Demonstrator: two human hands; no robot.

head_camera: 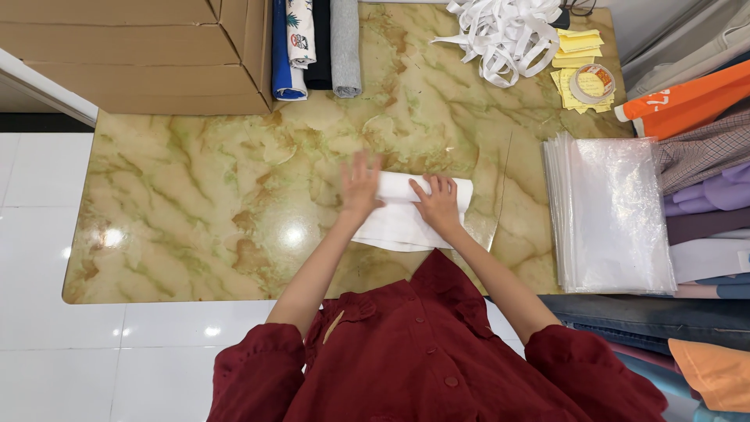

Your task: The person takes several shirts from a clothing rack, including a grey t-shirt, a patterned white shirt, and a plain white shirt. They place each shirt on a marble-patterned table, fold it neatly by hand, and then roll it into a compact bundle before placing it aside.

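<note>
Both hands, left hand (361,190) and right hand (438,205), press flat, fingers spread, on a folded white cloth (404,224).

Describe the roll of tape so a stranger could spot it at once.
Start at the marbled tabletop and go to its far right corner, past the stack of clear plastic bags. There the tape roll lies flat on scattered yellow notes, beside a tangle of white straps. It is the only ring-shaped thing there.
</note>
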